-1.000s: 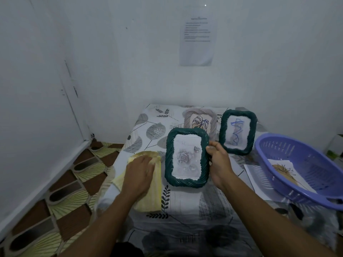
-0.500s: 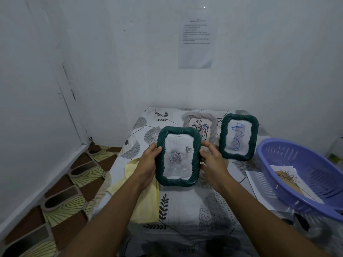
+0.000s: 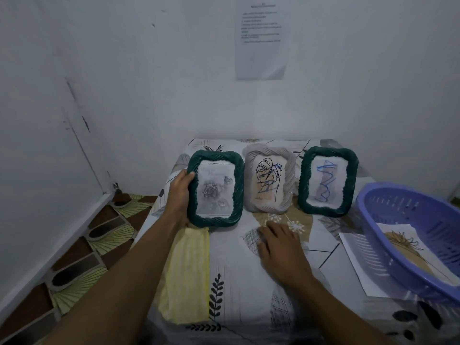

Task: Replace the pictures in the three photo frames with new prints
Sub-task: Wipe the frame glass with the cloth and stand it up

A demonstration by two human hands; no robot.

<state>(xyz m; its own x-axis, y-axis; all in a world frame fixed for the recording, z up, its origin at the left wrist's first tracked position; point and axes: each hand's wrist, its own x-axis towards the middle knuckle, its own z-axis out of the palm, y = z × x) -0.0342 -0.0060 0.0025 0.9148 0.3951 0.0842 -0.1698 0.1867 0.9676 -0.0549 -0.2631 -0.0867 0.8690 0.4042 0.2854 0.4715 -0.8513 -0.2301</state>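
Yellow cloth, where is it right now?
In the head view, the yellow cloth lies on the left of the table, just in front of the green rose-print frame held by the left hand, left of the right hand.

left hand [image 3: 180,192] grips left side of green rose frame [image 3: 215,192], upright near back-left corner of worktop [image 3: 244,295]. grey leaf frame [image 3: 270,180] and green scribble frame [image 3: 327,181] stand along back edge. right hand [image 3: 278,247] flat on worktop. yellow cloth [image 3: 186,277] at left edge, purple basket [image 3: 408,215] at right edge.
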